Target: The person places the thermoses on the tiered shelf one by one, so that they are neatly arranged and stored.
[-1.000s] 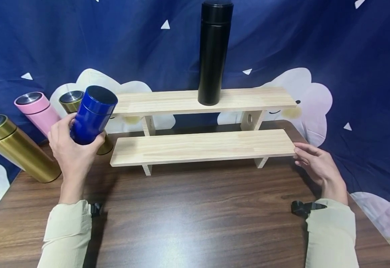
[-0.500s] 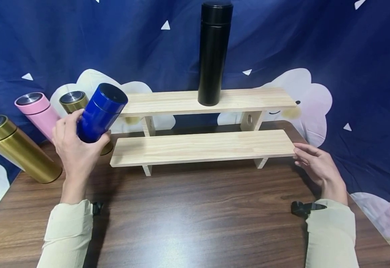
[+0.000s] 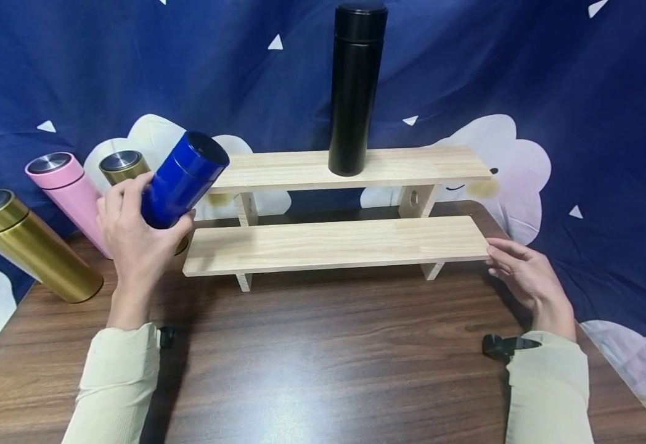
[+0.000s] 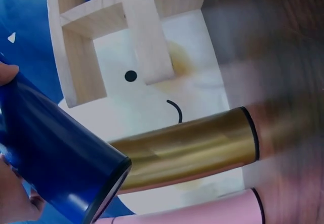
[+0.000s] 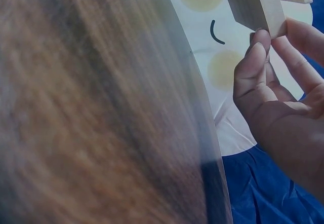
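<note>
My left hand [image 3: 137, 237] grips a blue thermos bottle [image 3: 181, 182] around its lower part, with the dark top leaning to the right. In the left wrist view the bottle's base [image 4: 109, 191] shows off the table. At the right, my right hand [image 3: 531, 280] holds the end of the lower board of a two-step wooden shelf [image 3: 334, 243] with its fingertips. The right wrist view shows fingers on both sides of that board's end [image 5: 271, 19]. A tall black thermos [image 3: 356, 98] stands on the upper board [image 3: 428, 163].
Left of the shelf stand a pink thermos [image 3: 76, 200] and a gold thermos [image 3: 34, 246]. A second gold thermos [image 3: 123, 165] is partly hidden behind my left hand. The brown wooden table [image 3: 323, 357] meets a blue patterned cloth [image 3: 278, 80] at the back.
My left hand has moved to the right and slightly up with the blue thermos, which tilts further right. The right hand and the shelf have stayed in place.
</note>
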Tool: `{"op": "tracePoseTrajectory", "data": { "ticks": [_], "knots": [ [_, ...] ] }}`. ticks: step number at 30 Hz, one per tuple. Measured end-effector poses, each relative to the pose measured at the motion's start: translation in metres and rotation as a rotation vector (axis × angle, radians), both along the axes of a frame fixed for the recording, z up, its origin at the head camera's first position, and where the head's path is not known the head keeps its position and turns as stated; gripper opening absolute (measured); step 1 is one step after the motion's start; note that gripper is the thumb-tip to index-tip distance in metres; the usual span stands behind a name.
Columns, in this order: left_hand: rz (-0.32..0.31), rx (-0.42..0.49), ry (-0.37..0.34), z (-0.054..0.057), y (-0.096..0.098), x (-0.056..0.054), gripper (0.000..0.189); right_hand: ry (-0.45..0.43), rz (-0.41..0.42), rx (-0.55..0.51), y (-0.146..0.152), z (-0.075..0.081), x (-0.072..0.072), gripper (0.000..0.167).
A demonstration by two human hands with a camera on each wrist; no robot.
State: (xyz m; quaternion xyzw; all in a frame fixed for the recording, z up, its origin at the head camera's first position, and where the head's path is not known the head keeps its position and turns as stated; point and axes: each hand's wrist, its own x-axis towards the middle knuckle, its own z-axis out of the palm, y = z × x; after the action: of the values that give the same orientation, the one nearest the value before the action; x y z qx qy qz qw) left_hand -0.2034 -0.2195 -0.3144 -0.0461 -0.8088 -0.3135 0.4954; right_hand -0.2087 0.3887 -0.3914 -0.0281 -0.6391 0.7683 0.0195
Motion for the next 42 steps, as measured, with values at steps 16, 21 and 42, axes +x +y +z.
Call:
{"op": "tracePoseTrajectory", "data": {
  "ticks": [16, 21, 42],
  "knots": [
    [-0.011, -0.045, 0.004, 0.007, 0.02, -0.004, 0.061, 0.008, 0.007, -0.003, 0.001, -0.005, 0.003, 0.019],
    [-0.02, -0.047, 0.016, 0.009, 0.025, -0.005, 0.061, 0.01, 0.004, -0.003, 0.001, -0.005, 0.003, 0.019],
    [-0.053, -0.086, 0.009, 0.022, 0.048, -0.014, 0.063, -0.002, 0.002, -0.003, 0.0, -0.001, 0.001, 0.018]
  ]
}}
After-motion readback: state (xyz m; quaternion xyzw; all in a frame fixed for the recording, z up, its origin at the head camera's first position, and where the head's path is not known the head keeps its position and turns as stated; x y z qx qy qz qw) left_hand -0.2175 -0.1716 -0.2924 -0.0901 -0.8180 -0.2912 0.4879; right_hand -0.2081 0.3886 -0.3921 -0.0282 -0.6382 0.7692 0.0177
